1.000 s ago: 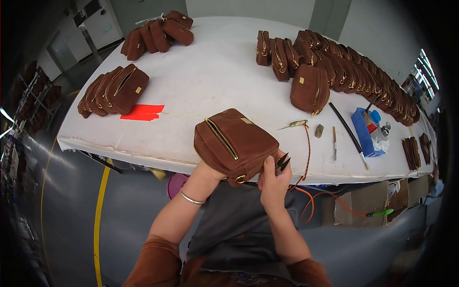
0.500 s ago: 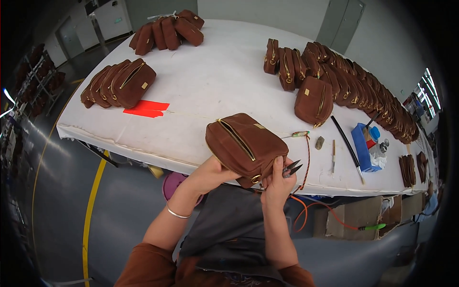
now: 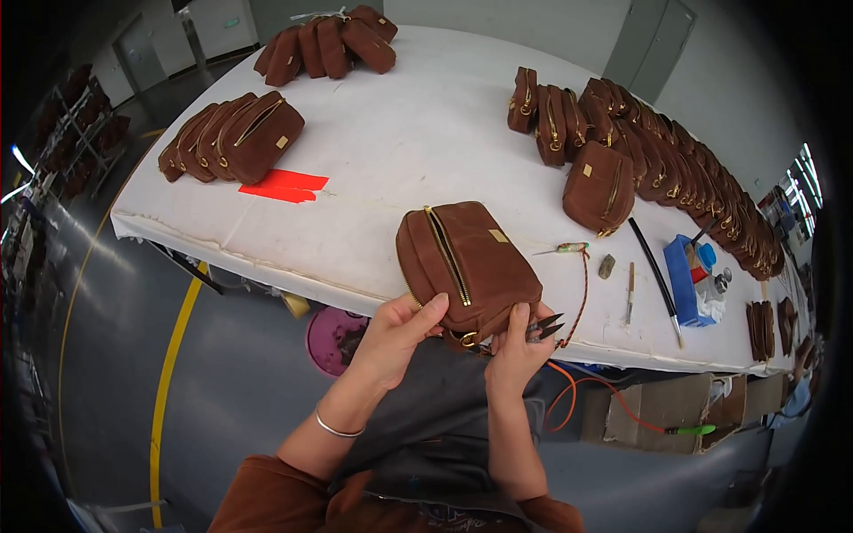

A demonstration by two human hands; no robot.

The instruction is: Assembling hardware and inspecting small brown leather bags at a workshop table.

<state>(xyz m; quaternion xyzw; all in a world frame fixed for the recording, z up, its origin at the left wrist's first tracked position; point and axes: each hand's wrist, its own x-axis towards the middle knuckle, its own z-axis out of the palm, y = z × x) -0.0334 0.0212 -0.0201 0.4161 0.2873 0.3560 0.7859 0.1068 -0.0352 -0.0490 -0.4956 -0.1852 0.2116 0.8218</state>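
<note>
A brown leather pouch [image 3: 493, 266] with a gold zipper, a small gold tag and a ring is held up over the near table edge. My left hand [image 3: 391, 342] pinches its lower left side, thumb on the front beside the zipper's lower end. At the lower right corner, my right hand [image 3: 515, 355] grips the pouch with its thumb on top. Dark-bladed thread snips [image 3: 546, 328] stick out of that same hand, blades pointing right. The undersides of the fingers are hidden behind the pouch.
Similar pouches stand in a left group [image 3: 233, 138], a far group [image 3: 324, 44] and a long right row [image 3: 675, 169]. A single pouch [image 3: 599, 188], an awl [image 3: 569, 248], a brush [image 3: 656, 280] and a blue bin [image 3: 691, 280] lie right. Red strips [image 3: 284, 186] mark the white table [image 3: 400, 133].
My left hand has moved from beneath the pouch to its lower front edge, thumb now on top. The pouch has turned slightly, more upright. The right hand keeps its hold and the snips.
</note>
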